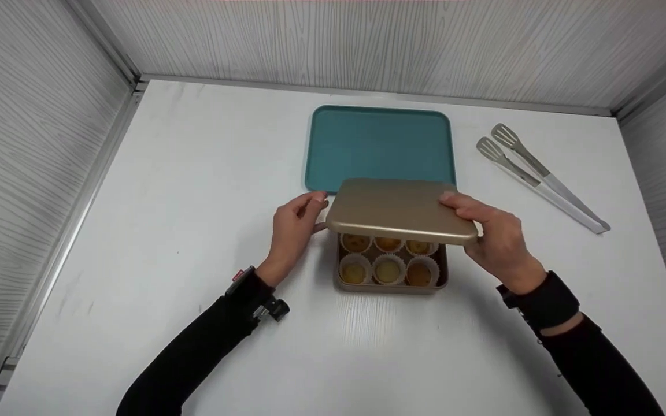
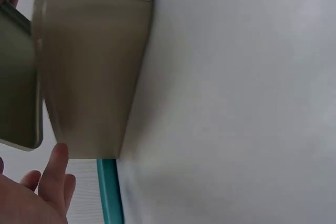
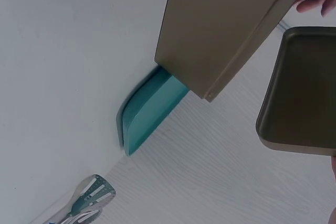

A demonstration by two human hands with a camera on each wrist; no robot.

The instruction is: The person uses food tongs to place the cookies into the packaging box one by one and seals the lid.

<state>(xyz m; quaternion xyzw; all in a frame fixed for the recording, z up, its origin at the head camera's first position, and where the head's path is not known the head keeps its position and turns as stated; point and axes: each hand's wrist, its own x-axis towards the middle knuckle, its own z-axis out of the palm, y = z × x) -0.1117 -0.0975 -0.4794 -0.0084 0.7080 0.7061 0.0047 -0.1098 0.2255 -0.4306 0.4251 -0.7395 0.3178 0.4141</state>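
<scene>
Both hands are on the gold lid [image 1: 399,209] right now, one at each short end: the right hand [image 1: 492,231] has its fingers curled over the top at the lid's three o'clock edge, thumb presumably tucked beneath where I can't see it, and the left hand [image 1: 293,230] pinches the nine o'clock edge with its fingertips just showing on the rim. Holding it at two opposite ends like that keeps the lid roughly level, which looks sensible to me, since it hangs directly above open food. It is lifted clear and hovers over the far half of the gold baking tin [image 1: 391,271], so the near rows are uncovered: six cupcakes [image 1: 388,258] in white paper cases show, three across and two deep, and whatever lies further back is hidden under the lid. From the right wrist view the lid's underside [image 3: 304,87] is plainly apart from the tin wall [image 3: 220,24], a gap of daylight between them. The tin sits at about the centre of the white table [image 1: 194,190], and at its twelve o'clock, just beyond, lies a teal tray [image 1: 379,144], flat and bare, close enough to be handy as a landing spot, I'd judge. Off at two o'clock a pair of metal tongs [image 1: 538,176] rests on the tabletop, well apart from both hands, within reach of the right one. Pale wood-grain walls [image 1: 367,40] box in the table on three sides.
</scene>
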